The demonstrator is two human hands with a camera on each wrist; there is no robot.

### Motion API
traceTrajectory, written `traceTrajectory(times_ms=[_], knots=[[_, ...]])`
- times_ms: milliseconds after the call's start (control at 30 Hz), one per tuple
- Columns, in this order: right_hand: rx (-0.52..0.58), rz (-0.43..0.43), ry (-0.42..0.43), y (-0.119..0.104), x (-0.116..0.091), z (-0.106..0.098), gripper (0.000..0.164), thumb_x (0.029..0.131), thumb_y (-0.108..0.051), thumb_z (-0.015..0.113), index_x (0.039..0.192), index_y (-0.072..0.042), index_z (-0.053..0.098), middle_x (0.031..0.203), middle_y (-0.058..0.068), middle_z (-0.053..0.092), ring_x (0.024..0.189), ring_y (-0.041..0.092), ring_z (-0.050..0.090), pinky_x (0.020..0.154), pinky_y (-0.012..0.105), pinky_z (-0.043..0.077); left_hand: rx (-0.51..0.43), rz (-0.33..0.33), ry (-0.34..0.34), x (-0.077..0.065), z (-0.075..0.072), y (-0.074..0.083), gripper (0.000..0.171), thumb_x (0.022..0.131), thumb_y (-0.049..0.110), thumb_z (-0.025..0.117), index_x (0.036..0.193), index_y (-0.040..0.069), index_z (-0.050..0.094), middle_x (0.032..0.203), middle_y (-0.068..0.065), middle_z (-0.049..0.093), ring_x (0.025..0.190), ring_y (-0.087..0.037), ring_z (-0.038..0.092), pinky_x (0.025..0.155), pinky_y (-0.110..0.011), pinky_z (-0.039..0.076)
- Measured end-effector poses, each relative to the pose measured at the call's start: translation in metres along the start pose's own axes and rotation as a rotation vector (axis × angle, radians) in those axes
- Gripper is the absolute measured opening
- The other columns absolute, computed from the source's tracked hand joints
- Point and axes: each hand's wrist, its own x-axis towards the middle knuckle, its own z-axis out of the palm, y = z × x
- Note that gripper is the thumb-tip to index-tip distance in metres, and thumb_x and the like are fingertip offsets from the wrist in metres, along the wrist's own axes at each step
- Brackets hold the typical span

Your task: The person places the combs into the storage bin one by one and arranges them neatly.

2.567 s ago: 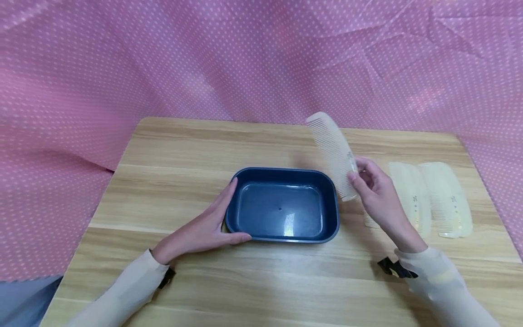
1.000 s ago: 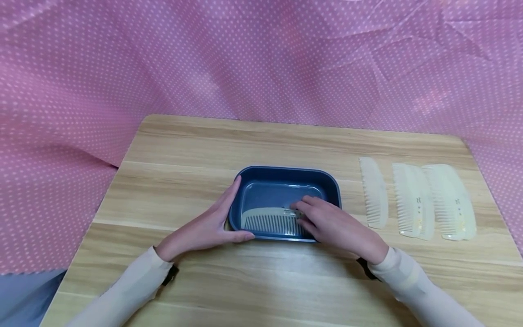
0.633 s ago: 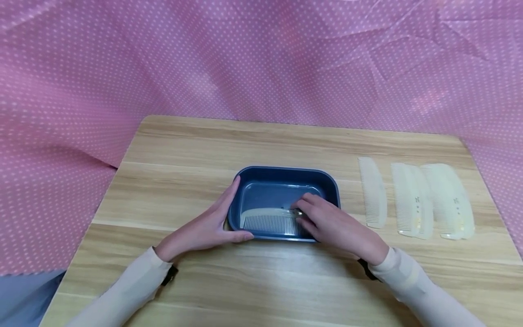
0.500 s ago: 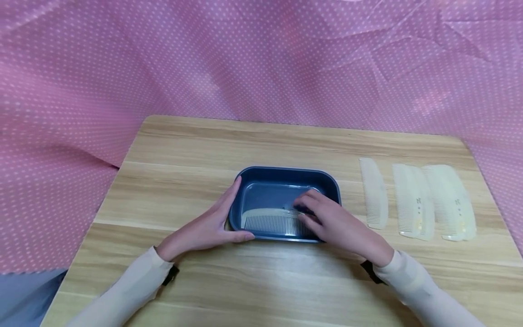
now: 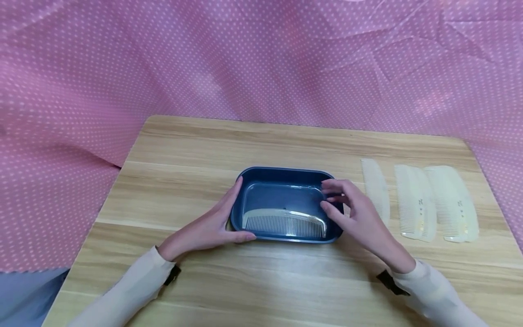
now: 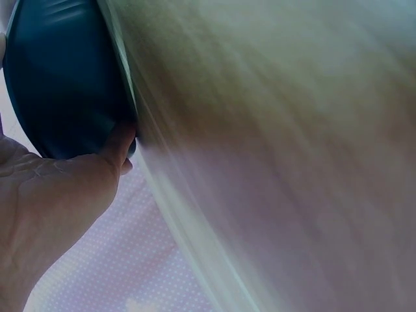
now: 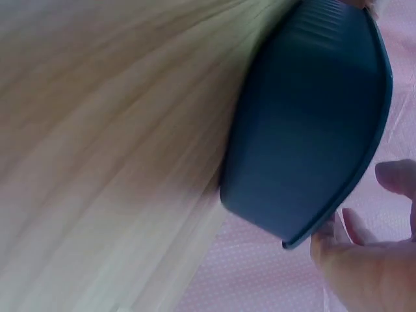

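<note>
A dark blue rectangular tray [image 5: 286, 239] stands in the middle of the table. My left hand [image 5: 210, 227] holds its left end, thumb along the front wall and fingers by the back-left corner. In the left wrist view, the left hand [image 6: 71, 188] lies against the tray's outer wall [image 6: 62, 78]. One pale, translucent comb [image 5: 283, 222] lies flat inside the tray, teeth toward the front. My right hand [image 5: 353, 211] hovers over the tray's right end with fingers apart and nothing between them. The right wrist view shows its fingers near the rim of the tray [image 7: 305, 130].
To the right on the wooden table [image 5: 286, 281] lies a single comb [image 5: 376, 188]. Farther right are overlapping combs in a middle group [image 5: 412, 200] and an outer group [image 5: 451, 202]. A pink dotted cloth [image 5: 261, 59] hangs behind the table.
My right hand brought a comb from the right into the tray, laid it along the front side, let go and drew back rightward. The left hand stays at the tray.
</note>
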Motion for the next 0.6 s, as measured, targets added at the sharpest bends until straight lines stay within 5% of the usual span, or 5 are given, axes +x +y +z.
traceTrajectory(times_ms=[333, 600], knots=[[-0.049, 0.08, 0.144, 0.006, -0.007, -0.022, 0.039, 0.104, 0.0, 0.071, 0.142, 0.006, 0.061, 0.136, 0.017, 0.067, 0.115, 0.018, 0.068, 0.097, 0.018, 0.053, 0.007, 0.007, 0.002, 0.0, -0.001, -0.001, 0.132, 0.09, 0.064, 0.085, 0.172, 0.042, -0.017, 0.18, 0.011, -0.009, 0.165, -0.018, 0.002, 0.128, -0.058, 0.02], [-0.206, 0.167, 0.196, 0.017, -0.014, -0.038, 0.046, 0.105, -0.009, 0.075, 0.147, 0.002, 0.059, 0.142, 0.019, 0.065, 0.125, 0.042, 0.064, 0.102, 0.015, 0.047, 0.002, 0.007, -0.007, -0.001, -0.002, 0.0, 0.132, 0.09, 0.065, 0.084, 0.172, 0.042, -0.016, 0.18, 0.012, -0.009, 0.165, -0.018, 0.002, 0.127, -0.059, 0.022]])
